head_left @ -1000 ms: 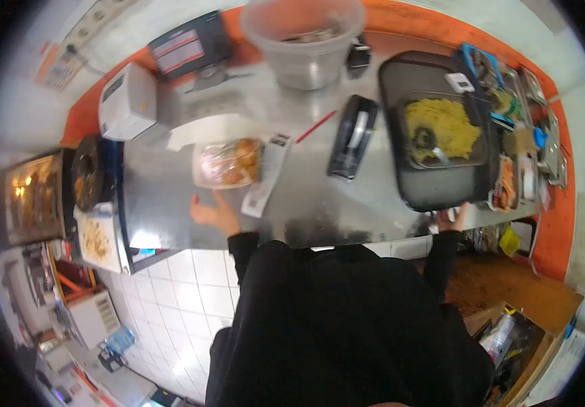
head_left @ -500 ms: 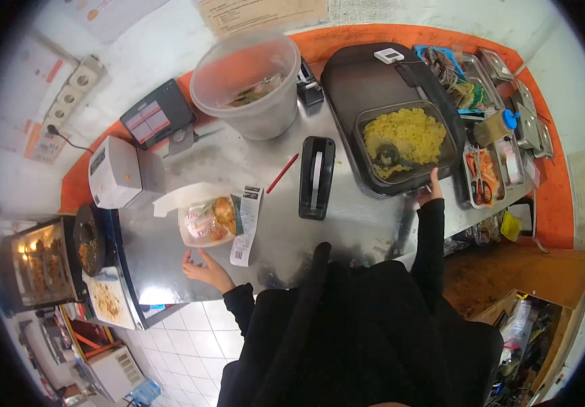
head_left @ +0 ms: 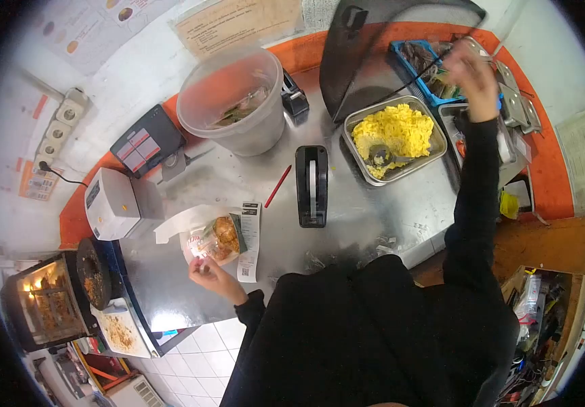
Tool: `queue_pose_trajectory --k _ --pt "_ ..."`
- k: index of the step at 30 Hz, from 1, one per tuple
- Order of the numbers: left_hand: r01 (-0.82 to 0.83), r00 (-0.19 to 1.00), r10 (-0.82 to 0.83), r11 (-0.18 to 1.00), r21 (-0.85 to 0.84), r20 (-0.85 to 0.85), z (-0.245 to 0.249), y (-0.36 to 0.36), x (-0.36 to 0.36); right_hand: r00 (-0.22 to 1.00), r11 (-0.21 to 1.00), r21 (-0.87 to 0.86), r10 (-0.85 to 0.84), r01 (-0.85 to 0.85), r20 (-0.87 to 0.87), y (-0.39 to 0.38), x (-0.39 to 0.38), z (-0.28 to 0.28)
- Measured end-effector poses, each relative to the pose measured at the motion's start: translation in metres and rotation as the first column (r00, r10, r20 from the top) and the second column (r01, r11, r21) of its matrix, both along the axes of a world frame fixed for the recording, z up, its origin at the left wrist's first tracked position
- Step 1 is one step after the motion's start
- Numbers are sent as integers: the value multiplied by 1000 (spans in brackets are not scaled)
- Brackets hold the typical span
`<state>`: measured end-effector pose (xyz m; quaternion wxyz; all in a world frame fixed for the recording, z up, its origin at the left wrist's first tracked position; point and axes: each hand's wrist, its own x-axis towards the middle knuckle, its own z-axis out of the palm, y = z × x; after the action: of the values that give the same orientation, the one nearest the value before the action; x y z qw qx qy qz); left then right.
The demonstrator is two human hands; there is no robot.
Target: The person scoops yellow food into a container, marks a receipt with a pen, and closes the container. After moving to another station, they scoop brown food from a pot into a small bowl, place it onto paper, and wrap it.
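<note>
- Two bare hands above a steel counter (head_left: 347, 227) in the head view, well apart from each other, with black sleeves behind both.
- Left hand (head_left: 214, 279) at the near left, half curled beside the near edge of a white paper box (head_left: 176, 226); cannot tell whether apart from that edge or closed on it.
- In the box, clear-wrapped golden-brown food (head_left: 223, 236); just to its right, a long printed receipt (head_left: 250, 244).
- Right hand (head_left: 472, 80) at the far right, raised and blurred, near the edge of a large dark lid (head_left: 360, 51); cannot tell whether clamped on it or clear of it.
- Lid tilted steeply up at the far side, just beyond a metal pan (head_left: 435, 153).
- In the pan, right of centre, crumbly yellow food (head_left: 394, 127) with a dark scoop (head_left: 379, 156) in its near left part.
- Left of the pan, a black dispenser (head_left: 304, 190), then a red pencil (head_left: 278, 186).
- At the far left of centre, a translucent bucket (head_left: 248, 141), contents too unclear to name.
</note>
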<state>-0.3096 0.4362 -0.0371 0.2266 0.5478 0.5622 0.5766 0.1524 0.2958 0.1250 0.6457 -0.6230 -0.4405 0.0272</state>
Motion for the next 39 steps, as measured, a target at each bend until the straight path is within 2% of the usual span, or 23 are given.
queue_pose_trajectory --k 1,2,4,7,8,10,12,14,16,17,19,21,22,23,25,27,29,33,35,36,37,38,39 --pt "90 984 -88 996 -5 155 -1 -3 10 930 960 -177 -149 218 336 7 -6 -25" --pt "164 970 -150 985 -61 189 9 -8 25 892 872 -426 -26 241 451 7 -9 -53" --pt "366 906 -327 924 -109 268 -20 -4 40 910 402 -873 185 276 372 2 -1 -142" --pt "722 683 -615 651 -236 393 -22 -26 95 883 253 -879 143 404 447 -5 -26 -192" --pt "782 622 -663 554 -285 416 -30 -35 115 882 256 -879 149 402 447 -6 -27 -202" --pt "891 446 -732 307 -335 515 -46 -51 153 738 418 -794 333 442 587 -9 -28 -219" --pt "868 403 -895 307 -391 192 -49 -59 184 658 479 -736 360 478 661 -12 -20 -235" --pt "888 377 -879 253 -383 292 -40 -55 212 562 545 -666 376 509 737 -10 -12 -236" --pt "907 350 -852 203 -370 390 -33 -51 232 815 452 -780 172 433 553 -9 -6 -222" --pt "882 334 -872 155 -445 359 -32 -51 240 816 450 -782 173 432 551 -8 -3 -215" --pt "847 315 -887 103 -521 338 -50 -59 257 692 309 -693 133 652 710 -3 -5 -203" --pt "872 272 -962 263 -414 -39 -116 -73 282 679 260 -730 268 632 683 2 -19 -212" --pt "826 372 -926 301 -476 60 -119 -82 289 685 270 -751 307 602 660 6 -31 -224" --pt "828 372 -926 301 -472 62 -122 -86 293 688 281 -771 349 572 637 11 -37 -233" --pt "797 428 -803 118 -593 416 -74 -94 288 676 238 -806 447 542 586 14 -46 -243" --pt "809 409 -846 163 -566 341 -86 -95 288 648 207 -829 536 520 541 21 -54 -230" --pt "821 434 -844 228 -523 314 -85 -95 286 676 71 -922 660 380 329 21 -71 -186" --pt "830 477 -690 150 -537 545 -122 -91 295 596 82 -958 767 275 237 8 -64 -199" --pt "857 435 -846 283 -431 309 -92 -93 285 583 164 -944 752 285 307 1 -36 -227" --pt "834 490 -607 120 -538 625 -102 -87 293 761 248 -968 634 -31 138 0 -23 -228" --pt "837 491 -602 124 -534 630 -105 -86 293 850 370 -872 518 -320 -92 -2 -14 -227" --pt "840 464 -646 102 -533 607 -107 -84 292 892 294 -875 360 -386 -273 -6 -7 -227" --pt "841 435 -688 80 -535 582 -108 -82 292 890 288 -877 368 -384 -269 -12 3 -239"
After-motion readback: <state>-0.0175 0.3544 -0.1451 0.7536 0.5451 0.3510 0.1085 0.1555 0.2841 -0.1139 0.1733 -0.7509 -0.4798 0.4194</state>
